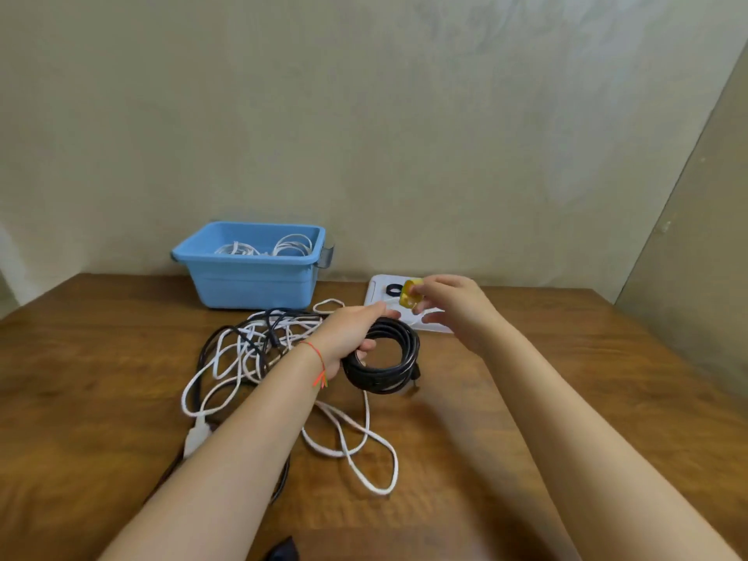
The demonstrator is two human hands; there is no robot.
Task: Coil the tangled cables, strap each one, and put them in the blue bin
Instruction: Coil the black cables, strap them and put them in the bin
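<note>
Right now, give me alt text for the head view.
Left hand grips a coiled black cable while the right hand pinches a yellow strap. A tangle lies left; the blue bin holds white coils.

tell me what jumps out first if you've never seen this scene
The left hand grips a coiled black cable at the table's middle, while the right hand pinches a yellow strap just beyond it. Left of the coil sprawls a tangle of white and black cables, with the blue bin behind against the wall.
</note>
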